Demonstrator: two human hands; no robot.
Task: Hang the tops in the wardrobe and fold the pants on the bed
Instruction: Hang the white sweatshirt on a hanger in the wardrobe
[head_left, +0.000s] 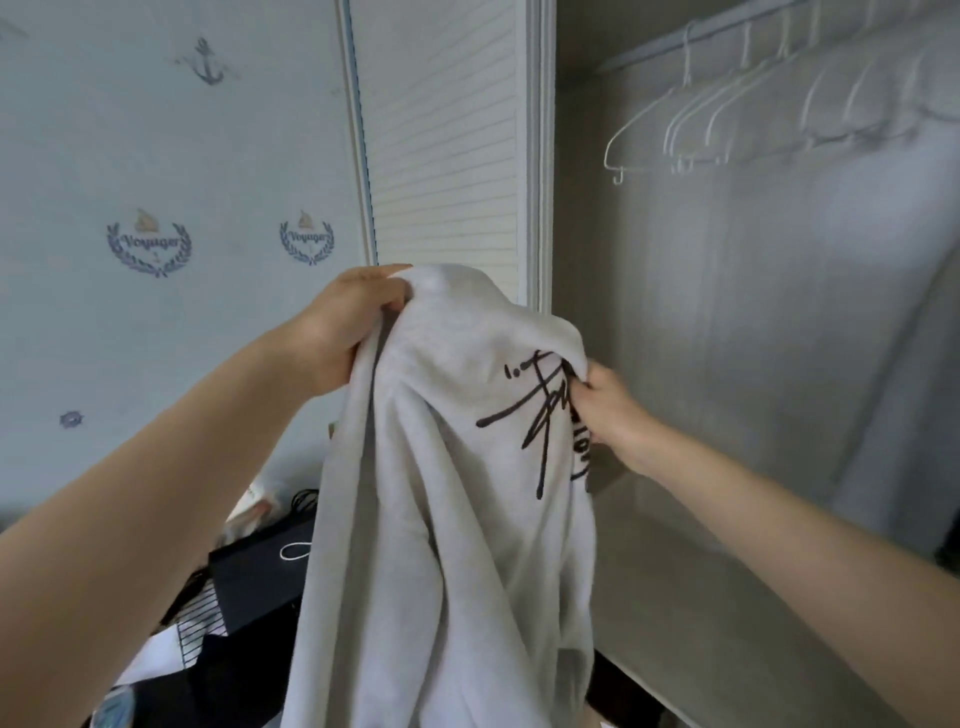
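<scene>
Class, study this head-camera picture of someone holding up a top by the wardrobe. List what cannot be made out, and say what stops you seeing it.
- Head view: the black print on the grey top is partly covered by a fold and the right hand; unreadable.
- The top's hem is cut off by the bottom edge.
- The left hand has its fingertips buried in the fabric.
- The white hangers are blurred; exact count unclear.
- The bed and pants are out of view.
</scene>
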